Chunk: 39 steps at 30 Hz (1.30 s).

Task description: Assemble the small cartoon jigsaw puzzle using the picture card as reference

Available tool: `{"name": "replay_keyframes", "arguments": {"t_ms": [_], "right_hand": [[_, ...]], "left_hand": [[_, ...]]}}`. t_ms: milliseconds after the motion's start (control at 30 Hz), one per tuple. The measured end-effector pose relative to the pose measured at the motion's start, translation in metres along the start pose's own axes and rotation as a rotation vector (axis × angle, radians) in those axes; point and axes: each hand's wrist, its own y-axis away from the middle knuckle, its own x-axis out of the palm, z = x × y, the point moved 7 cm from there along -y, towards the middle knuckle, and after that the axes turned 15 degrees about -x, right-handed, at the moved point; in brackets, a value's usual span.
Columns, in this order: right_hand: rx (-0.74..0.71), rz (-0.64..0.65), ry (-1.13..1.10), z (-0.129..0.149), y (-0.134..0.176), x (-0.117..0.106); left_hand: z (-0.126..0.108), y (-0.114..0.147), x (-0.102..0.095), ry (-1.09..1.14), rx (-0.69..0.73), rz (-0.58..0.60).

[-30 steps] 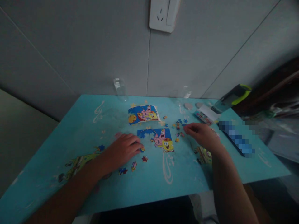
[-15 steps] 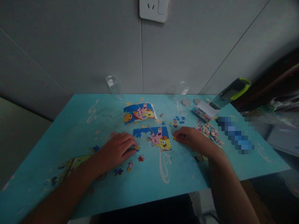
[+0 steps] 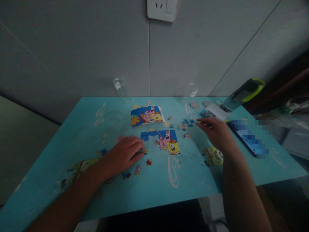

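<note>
My left hand (image 3: 127, 154) rests on the table left of a partly joined cartoon jigsaw puzzle (image 3: 172, 146). Its thumb and fingers are closed on a small yellow-and-blue puzzle piece (image 3: 145, 151). Farther right, my right hand (image 3: 213, 130) is pinched at the fingertips, with a small yellowish puzzle piece (image 3: 197, 123) showing there. Several loose blue pieces (image 3: 185, 121) lie just left of those fingertips. Below my left hand are a dark red piece (image 3: 149, 162), a pinkish piece (image 3: 137, 169) and a blue-and-red piece (image 3: 126, 175). The joined puzzle has a gap along its lower left.
A picture sheet (image 3: 147, 115) lies behind the puzzle. Clear plastic containers (image 3: 122, 90) stand by the wall, near round lids (image 3: 195, 105). A dark bottle with a lime-green handle (image 3: 243, 93) leans at the right, above a blue packet (image 3: 248, 138).
My right hand has moved away and to the right from beside the joined puzzle, uncovering a pinkish piece there. My left hand stays in place; the view has shifted slightly.
</note>
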Motion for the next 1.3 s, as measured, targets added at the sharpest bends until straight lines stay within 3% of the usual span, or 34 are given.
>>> {"name": "replay_keyframes", "arguments": {"t_ms": [100,300,467,633,833,967,1200,1300], "right_hand": [[0.058,-0.135,0.022,-0.009,0.000,-0.009],[0.098,-0.148,-0.026,-0.012,-0.001,-0.002],[0.067,0.118,0.060,-0.009,-0.002,0.027],[0.071,0.135,0.146,-0.005,0.001,0.034],[0.022,0.323,0.016,0.000,0.010,0.040],[0.037,0.357,-0.002,-0.001,0.011,0.044],[-0.026,0.295,0.046,0.013,0.004,0.041],[-0.090,0.183,0.053,0.025,-0.001,0.032]], "left_hand": [[-0.001,0.000,-0.001,-0.008,0.016,-0.014],[0.000,0.001,0.000,-0.018,0.048,-0.029],[-0.003,0.000,-0.001,-0.021,0.074,-0.063],[-0.007,0.001,-0.005,-0.027,0.103,-0.102],[-0.005,0.001,-0.003,-0.046,0.090,-0.087],[-0.006,0.001,-0.004,-0.046,0.086,-0.083],[-0.009,0.000,-0.005,-0.048,0.074,-0.069],[-0.010,0.001,-0.006,-0.056,0.070,-0.066]]}}
